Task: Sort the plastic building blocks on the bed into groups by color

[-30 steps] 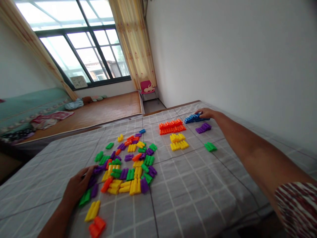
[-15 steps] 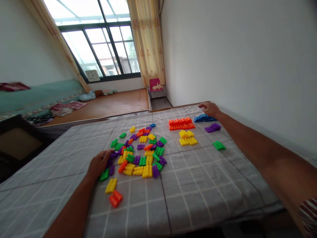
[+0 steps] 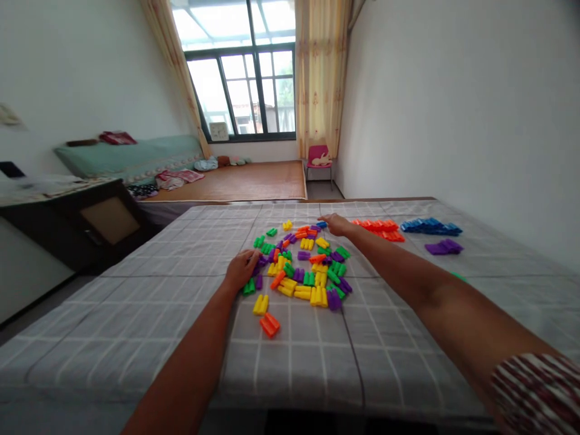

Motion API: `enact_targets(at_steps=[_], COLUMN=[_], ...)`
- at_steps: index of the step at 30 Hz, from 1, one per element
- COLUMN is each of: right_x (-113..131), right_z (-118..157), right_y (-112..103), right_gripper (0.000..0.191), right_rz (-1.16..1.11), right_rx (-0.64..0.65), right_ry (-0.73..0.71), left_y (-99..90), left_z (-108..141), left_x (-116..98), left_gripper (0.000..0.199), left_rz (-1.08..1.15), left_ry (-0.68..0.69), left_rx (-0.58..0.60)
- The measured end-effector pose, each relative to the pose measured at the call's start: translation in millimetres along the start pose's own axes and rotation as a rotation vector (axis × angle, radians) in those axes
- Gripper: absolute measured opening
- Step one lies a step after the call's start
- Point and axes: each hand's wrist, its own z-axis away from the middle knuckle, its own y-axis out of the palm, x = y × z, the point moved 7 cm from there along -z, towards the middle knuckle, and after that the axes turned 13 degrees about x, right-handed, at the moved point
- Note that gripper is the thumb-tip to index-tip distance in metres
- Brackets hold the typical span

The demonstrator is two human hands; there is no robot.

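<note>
Many small double-tube blocks in green, yellow, purple and orange lie in a loose heap on a grey checked cloth. My left hand (image 3: 242, 270) rests at the heap's left side, its fingers curled together at a purple block (image 3: 261, 262). At the far edge of the heap, my right hand (image 3: 334, 224) reaches over with fingers extended beside a blue block (image 3: 321, 224), holding nothing visible. To the right are an orange row (image 3: 378, 229), a blue row (image 3: 430, 227) and a purple group (image 3: 444, 246). A yellow block (image 3: 261, 305) and an orange block (image 3: 270, 325) lie nearest me.
A green block (image 3: 458, 277) is partly hidden behind my right forearm. Beyond the cloth-covered table (image 3: 149, 314) stands a low bed (image 3: 254, 181) with clothes on it. A dark cabinet (image 3: 67, 229) is at the left, and a pink chair (image 3: 318, 158) near the window.
My right hand has moved left from the blue row to the lone blue block by the heap. The view has turned right to left, showing the cabinet. My left hand stays at the heap.
</note>
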Motion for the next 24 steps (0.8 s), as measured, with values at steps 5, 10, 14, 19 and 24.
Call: enact_targets(at_steps=[5, 10, 14, 19, 24], right_x=[-0.5, -8.7, -12.6, -12.3, -66.5], right_z=[-12.6, 5.4, 20.9, 39.3, 83.7], right_y=[10.1, 4.8, 4.8, 7.6, -24.7], right_gripper=[0.043, 0.043, 0.044, 0.047, 0.047], right_rz=[0.045, 0.053, 0.021, -0.096, -0.212], right_rx=[0.057, 0.076, 0.093, 0.144, 0.001], right_ry=[0.023, 0.057, 0.022, -0.096, -0.038], left_y=[-1.5, 0.2, -2.0, -6.5, -8.7], left_z=[0.9, -1.1, -3.8, -4.4, -4.8], left_x=[-2.6, -0.2, 2.8, 7.5, 15.9], left_gripper=[0.048, 0.050, 0.054, 0.055, 0.054], left_rz=[-0.010, -0.031, -0.036, -0.053, -0.091], left_ry=[0.003, -0.006, -0.056, -0.122, -0.144], left_rx=[0.001, 0.042, 0.060, 0.071, 0.072])
